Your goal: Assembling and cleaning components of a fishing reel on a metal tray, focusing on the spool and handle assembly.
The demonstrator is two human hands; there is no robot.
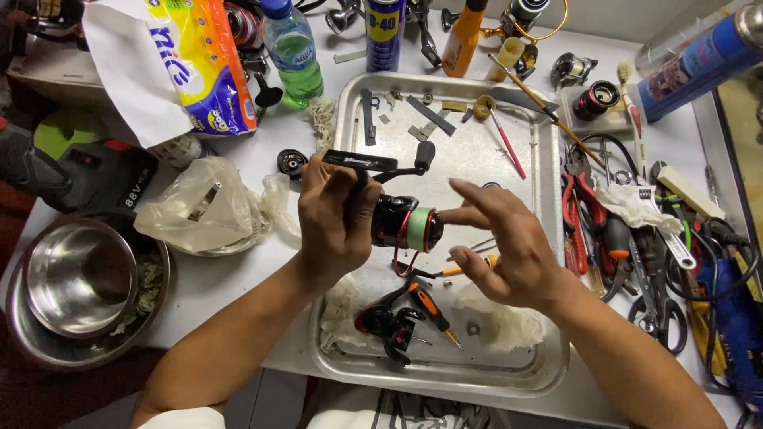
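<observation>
Over dented steel tray [350, 103], glossy round reel [401, 222]

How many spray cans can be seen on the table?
2. One blue spray can stands at the top centre, behind the metal tray. Another blue spray can lies at the top right corner. Clutter may hide others.
</observation>
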